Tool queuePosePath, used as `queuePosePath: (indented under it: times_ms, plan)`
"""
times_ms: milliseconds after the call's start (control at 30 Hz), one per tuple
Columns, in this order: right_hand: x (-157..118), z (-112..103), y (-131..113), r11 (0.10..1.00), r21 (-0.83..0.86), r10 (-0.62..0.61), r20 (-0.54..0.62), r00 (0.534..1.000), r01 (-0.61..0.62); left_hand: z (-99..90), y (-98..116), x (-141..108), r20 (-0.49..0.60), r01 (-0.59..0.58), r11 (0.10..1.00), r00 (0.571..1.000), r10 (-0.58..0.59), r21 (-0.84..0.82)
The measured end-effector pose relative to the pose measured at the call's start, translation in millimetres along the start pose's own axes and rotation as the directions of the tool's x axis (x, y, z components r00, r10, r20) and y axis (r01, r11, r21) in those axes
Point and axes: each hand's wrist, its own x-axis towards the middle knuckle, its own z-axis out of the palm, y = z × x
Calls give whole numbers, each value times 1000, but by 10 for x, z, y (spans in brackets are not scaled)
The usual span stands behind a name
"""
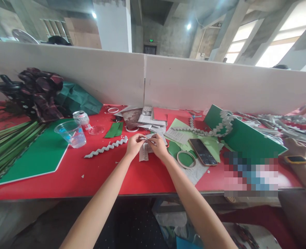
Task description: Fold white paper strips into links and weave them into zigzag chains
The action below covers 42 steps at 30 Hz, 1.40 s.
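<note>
Between the fingertips of my left hand (135, 145) and my right hand (157, 144) is a small strip of folded paper (144, 138). Both hands are closed in a pinch on it, just above the red table. Below them hangs or lies a piece of printed paper (143, 154); I cannot tell whether it joins the strip. To the left of my left hand lies a zigzag chain of folded paper (106, 147). A roll of tape (186, 159) and a dark phone (202, 152) lie to the right of my right hand.
A clear plastic cup (72, 135) and a can (81, 120) stand at the left, near a green board (36, 159) and long green leaves (15, 148). Another green board (246, 135) leans at the right, by a longer paper chain (221, 128). Another person's arm (300, 162) is at the right edge.
</note>
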Motion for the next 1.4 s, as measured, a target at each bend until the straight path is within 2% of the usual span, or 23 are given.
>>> queuePosePath:
  times_ms: [167,433,900,1033,1167,1400]
  plan:
    - [17,-13,-8,998,53,28,2,1000,-28,21,83,-39,-4,-90,992,996,91,90]
    - [13,-45,-54,995,84,54,-76,996,-48,22,116,-51,-18,-83,991,996,85,104]
    - [10,-47,-58,995,24,102,-92,990,-100,20,41,-47,6,-67,991,998,67,113]
    - [8,-58,-76,998,28,63,-65,996,-61,22,48,-39,-2,-42,998,999,42,50]
    - [-2,-73,-112,998,63,0,-57,998,3,15,55,-13,-23,57,994,998,-59,-98]
    - [-23,-65,-134,999,24,29,96,995,-31,-23,33,14,-27,109,972,993,-117,-209]
